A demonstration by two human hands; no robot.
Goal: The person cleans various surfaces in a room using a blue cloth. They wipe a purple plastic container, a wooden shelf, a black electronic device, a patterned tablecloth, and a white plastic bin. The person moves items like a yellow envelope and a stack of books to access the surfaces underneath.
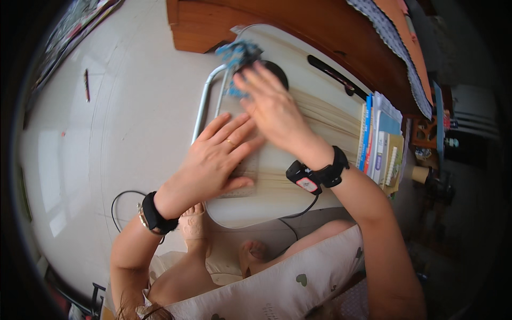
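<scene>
My left hand [218, 158] is spread palm down over the left part of a small pale folding table [320, 132], a ring on one finger. A clear ruler [242, 192] with printed marks lies partly beneath it. Beyond, my right hand [276, 110] reaches to the table's far left corner, fingers stretched out and blurred. Its fingertips overlap a blue and dark patterned cloth item [236, 54], also blurred; whether they grip it cannot be told. Beside those fingers is a dark round recess [278, 74] in the tabletop, partly covered by the hand.
Books and papers [380, 140] stand at the table's right end. A pen lies in the black slot [332, 74] along the far edge. Wooden furniture [280, 16] borders the far side. Another pen [87, 86] lies on the tiled floor. A black cable [302, 214] hangs from my right wrist device.
</scene>
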